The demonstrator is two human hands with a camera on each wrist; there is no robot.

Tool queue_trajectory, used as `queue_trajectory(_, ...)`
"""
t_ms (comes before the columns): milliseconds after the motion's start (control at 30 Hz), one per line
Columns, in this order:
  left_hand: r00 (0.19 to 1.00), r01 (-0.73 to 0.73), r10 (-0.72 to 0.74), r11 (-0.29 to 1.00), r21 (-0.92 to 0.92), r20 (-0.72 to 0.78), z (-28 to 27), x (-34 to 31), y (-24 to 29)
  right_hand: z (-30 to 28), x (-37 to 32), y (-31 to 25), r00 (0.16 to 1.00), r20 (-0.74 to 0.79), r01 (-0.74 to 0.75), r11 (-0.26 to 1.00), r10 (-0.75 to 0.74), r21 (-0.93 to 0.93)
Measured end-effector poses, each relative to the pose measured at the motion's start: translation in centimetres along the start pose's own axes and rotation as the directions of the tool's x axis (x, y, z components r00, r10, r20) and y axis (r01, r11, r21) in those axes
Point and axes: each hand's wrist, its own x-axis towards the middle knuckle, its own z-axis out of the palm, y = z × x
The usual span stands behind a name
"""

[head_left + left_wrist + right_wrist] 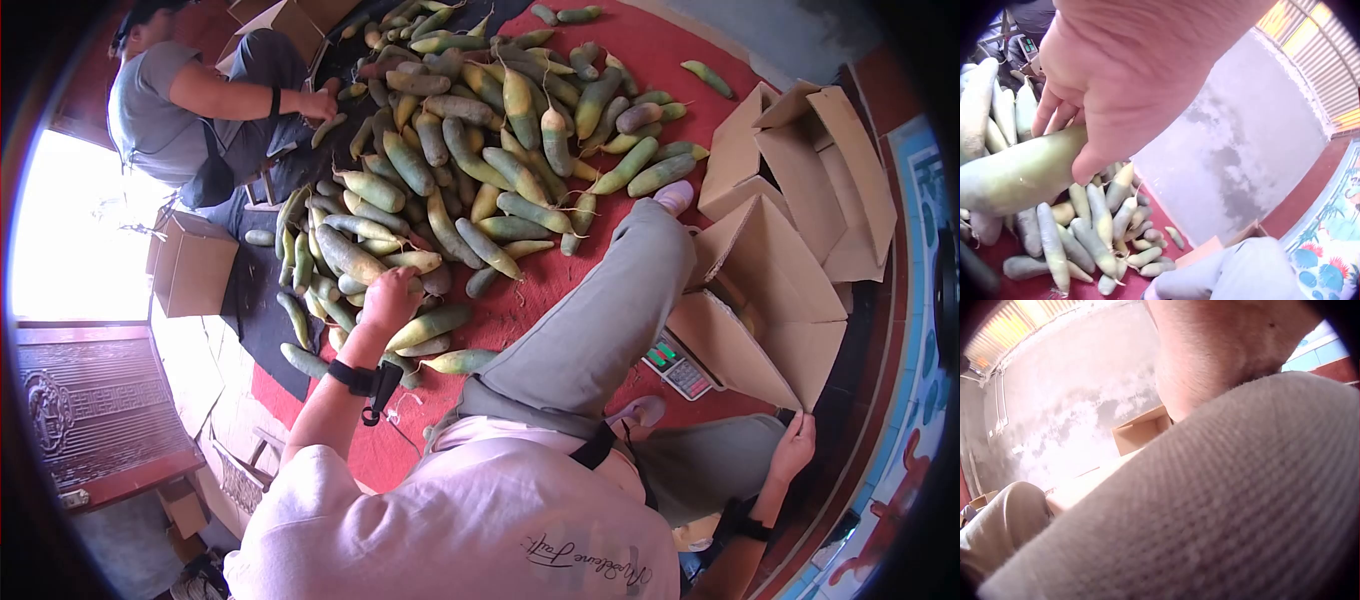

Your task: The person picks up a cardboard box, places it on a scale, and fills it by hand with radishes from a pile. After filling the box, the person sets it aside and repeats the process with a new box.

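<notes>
My left hand (392, 300) grips one end of a large green radish (345, 256) at the near side of a big radish pile (450, 140). In the left wrist view, thumb and fingers curl round the end of that green radish (1019, 175), above many others. Off to the right, my right hand (793, 447) pinches the near corner of an open cardboard box (770, 340). The box stands over a digital scale (680, 366), whose keypad and lit display show beside it. In the right wrist view, a trouser knee (1210, 500) hides most of the right hand (1216, 356).
More open cardboard boxes (830, 180) stand behind the first one. A red cloth (395, 440) lies under the radishes. Another person (200, 110) sits at the far left, hands near the pile. A closed carton (195, 265) and a carved wooden panel (105, 400) are at left.
</notes>
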Motion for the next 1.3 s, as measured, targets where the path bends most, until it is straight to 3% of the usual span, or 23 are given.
queue_trajectory(67,0.994,0.003,-0.022,0.982,-0.188,-0.104,-0.9,0.8,0.2,-0.1,0.0,-0.1,1.0,0.001,-0.005,1.0,0.005,0.014)
queue_trajectory(100,0.995,0.066,-0.085,0.951,-0.301,-0.052,-2.1,1.0,1.0,0.0,-0.1,0.0,1.0,0.001,-0.003,1.0,0.003,0.016)
queue_trajectory(133,0.993,0.029,-0.076,0.889,-0.456,-0.086,-2.7,1.2,1.5,-0.1,-0.1,0.2,1.0,0.0,-0.002,1.0,0.002,0.017)
queue_trajectory(200,0.985,-0.044,-0.093,0.686,-0.726,-0.148,-3.6,1.6,2.6,-0.5,0.0,0.1,1.0,-0.007,-0.008,0.999,0.008,0.038)
queue_trajectory(267,0.98,-0.1,-0.108,0.456,-0.884,-0.166,-5.0,1.6,4.0,-1.1,0.2,-0.4,1.0,-0.011,-0.016,0.998,0.017,0.055)
queue_trajectory(433,0.975,-0.22,-0.023,0.096,-0.971,-0.223,-12.2,0.6,10.0,-4.9,2.3,-6.3,0.999,-0.035,0.042,0.95,-0.033,0.31)
queue_trajectory(533,0.954,-0.291,0.06,-0.051,-0.955,-0.293,-14.4,-0.3,12.8,-7.2,3.5,-12.5,0.97,-0.117,0.244,0.894,-0.215,0.376)
queue_trajectory(567,0.951,-0.297,0.069,-0.055,-0.953,-0.3,-14.6,-0.6,13.8,-8.3,3.6,-14.8,0.974,-0.046,0.221,0.881,-0.223,0.418)
queue_trajectory(600,0.958,-0.249,0.11,-0.144,-0.958,-0.266,-14.7,-0.9,14.6,-8.5,3.6,-16.3,0.972,-0.006,0.203,0.833,-0.233,0.515)
queue_trajectory(700,0.962,-0.102,0.211,-0.305,-0.947,-0.171,-13.7,-2.2,17.4,-9.3,3.8,-21.0,0.878,-0.016,0.408,0.73,-0.479,0.548)
queue_trajectory(767,0.954,0.041,0.292,-0.338,-0.94,-0.063,-12.7,-2.9,18.6,-8.4,3.2,-22.4,0.806,-0.031,0.503,0.657,-0.591,0.562)
queue_trajectory(900,0.86,0.237,0.51,-0.413,-0.88,-0.008,-10.5,-3.5,20.0,-5.7,1.3,-21.7,0.845,-0.052,0.443,0.642,-0.532,0.625)
queue_trajectory(967,0.843,0.264,0.537,-0.34,-0.902,0.044,-9.7,-3.3,19.7,-5.2,0.6,-20.6,0.88,0.043,0.328,0.672,-0.472,0.664)
queue_trajectory(1000,0.837,0.275,0.54,-0.273,-0.922,0.09,-9.5,-3.3,19.6,-5.3,0.3,-20.3,0.878,0.038,0.326,0.656,-0.476,0.681)
queue_trajectory(1167,0.821,0.298,0.554,-0.206,-0.932,0.14,-7.8,-2.6,20.5,-6.6,0.0,-18.9,0.9,-0.007,0.326,0.663,-0.435,0.674)
queue_trajectory(1233,0.806,0.279,0.575,-0.158,-0.947,0.141,-7.4,-2.2,21.0,-7.6,0.4,-18.1,0.925,0.005,0.282,0.694,-0.38,0.662)
queue_trajectory(1300,0.832,0.147,0.544,-0.029,-0.989,0.108,-7.6,-1.9,20.9,-8.6,1.2,-16.9,0.944,-0.022,0.28,0.763,-0.329,0.583)
